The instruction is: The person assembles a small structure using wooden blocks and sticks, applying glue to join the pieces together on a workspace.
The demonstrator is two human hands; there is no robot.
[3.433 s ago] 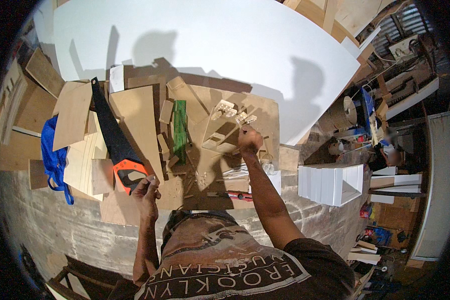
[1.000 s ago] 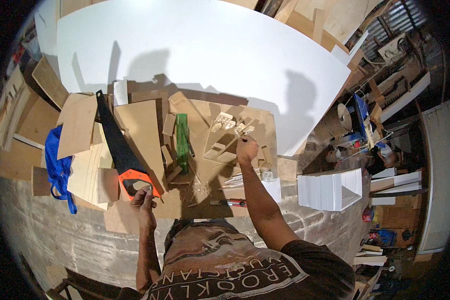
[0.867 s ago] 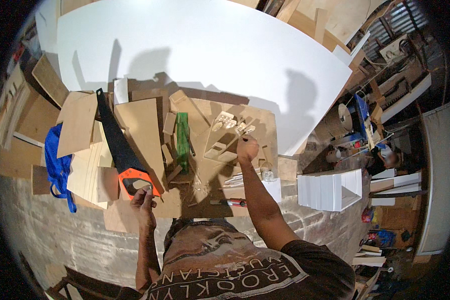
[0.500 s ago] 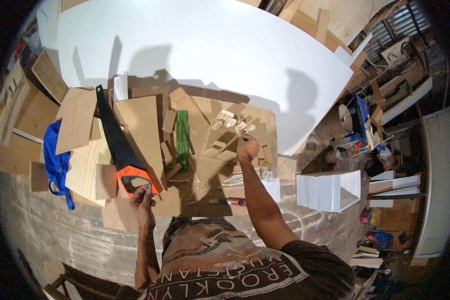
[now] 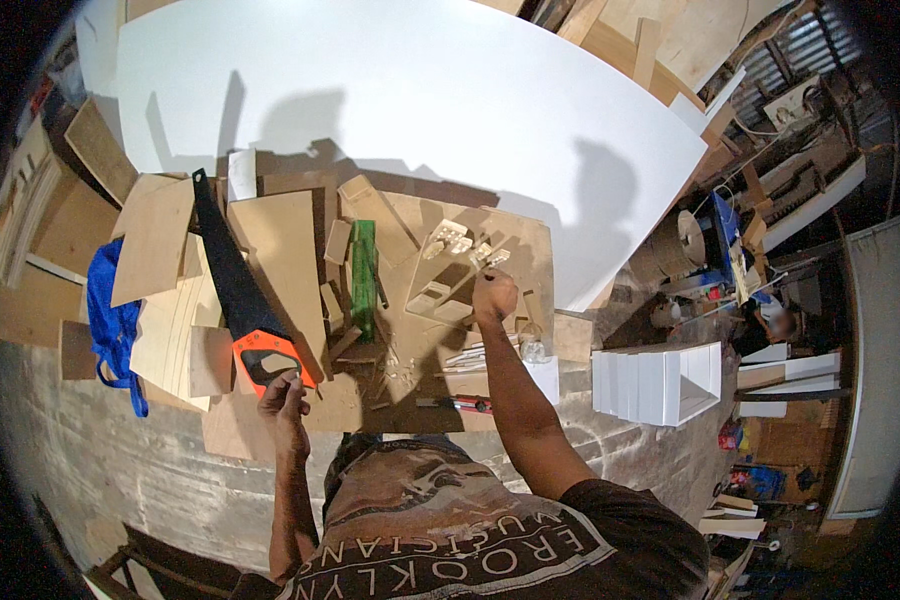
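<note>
My left hand [image 5: 284, 402] is closed in a pinch in front of the orange handle of a hand saw [image 5: 228, 270]. Whether its fingertips hold something small, I cannot tell. The saw's black blade slants up and left across wooden boards. My right hand [image 5: 495, 297] is curled closed at the edge of a wooden board [image 5: 540, 240], close to small pale blocks [image 5: 485, 252] with light dots. Its fingertips and anything in them are hidden. Left of that hand lie short wooden pieces [image 5: 433, 295]. A green block-like bar [image 5: 364, 280] stands between the two hands.
A large white panel [image 5: 390, 90] spans the far side. A red cutter knife [image 5: 472, 404] and a small clear jar [image 5: 533, 348] lie near my right forearm. A blue bag [image 5: 115, 320] hangs at the left. A white box-like unit [image 5: 655, 382] stands on the floor at right.
Both hands keep nearly the same place and closed shape. The view has shifted very slightly; nothing is visibly picked up or let go.
</note>
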